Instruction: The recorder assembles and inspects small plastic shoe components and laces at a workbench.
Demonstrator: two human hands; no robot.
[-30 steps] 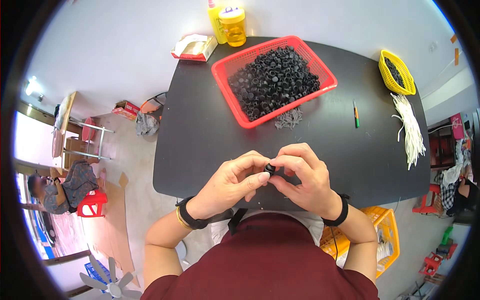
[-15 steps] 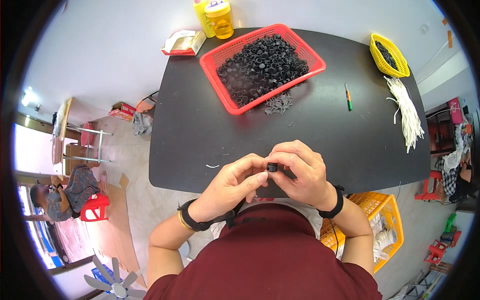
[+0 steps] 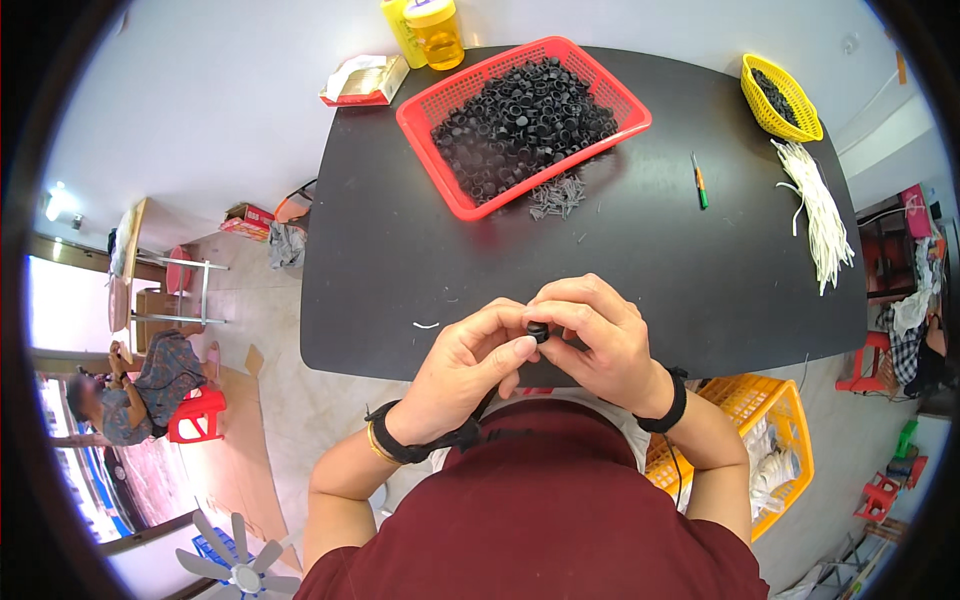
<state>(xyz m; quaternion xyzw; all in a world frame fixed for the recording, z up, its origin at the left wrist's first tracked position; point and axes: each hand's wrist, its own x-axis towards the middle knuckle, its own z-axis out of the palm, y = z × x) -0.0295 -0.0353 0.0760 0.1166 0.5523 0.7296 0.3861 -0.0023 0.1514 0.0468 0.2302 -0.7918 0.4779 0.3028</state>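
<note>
A small round black plastic part [image 3: 538, 331] is pinched between my two hands above the near edge of the dark table. My left hand [image 3: 480, 350] grips it with thumb and fingertips from the left. My right hand [image 3: 598, 335] closes on it from the right, fingers curled over its far side. Farther off, a red basket [image 3: 470, 211] holds a heap of similar black ring-shaped parts [image 3: 525, 125]. Small grey pins [image 3: 557, 198] lie in a pile against the basket's near side.
On the table [image 3: 420, 260] at the right lie a screwdriver-like tool [image 3: 699, 182] and a bundle of white cords [image 3: 822, 225]. A yellow basket [image 3: 764, 117] stands behind them. A tissue box [image 3: 366, 82] and a yellow jar [image 3: 437, 38] stand at the back left. An orange crate [image 3: 795, 440] sits by my right arm.
The black part has turned between my fingers, showing more of its round top. My hands have shifted slightly, and the whole view has moved a little.
</note>
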